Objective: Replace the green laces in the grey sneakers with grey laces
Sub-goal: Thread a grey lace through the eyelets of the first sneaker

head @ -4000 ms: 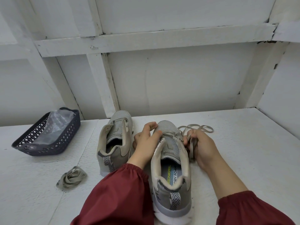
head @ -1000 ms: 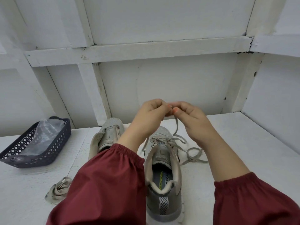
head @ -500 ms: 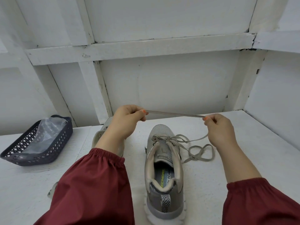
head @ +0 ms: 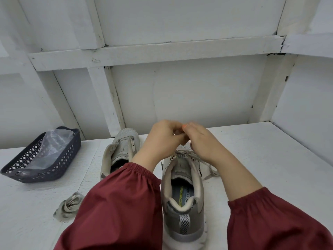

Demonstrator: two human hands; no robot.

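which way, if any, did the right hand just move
Yes: the right hand went left, from beside the laced sneaker to above its toe, meeting the left hand.

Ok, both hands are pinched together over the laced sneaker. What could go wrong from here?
1. The left hand and right hand pinch the lace where it barely shows; a slip could loosen the lacing.
2. Slack lace trails right of the sneaker, so the ends may finish uneven.
3. The left sleeve hangs over the unlaced sneaker and could knock it.
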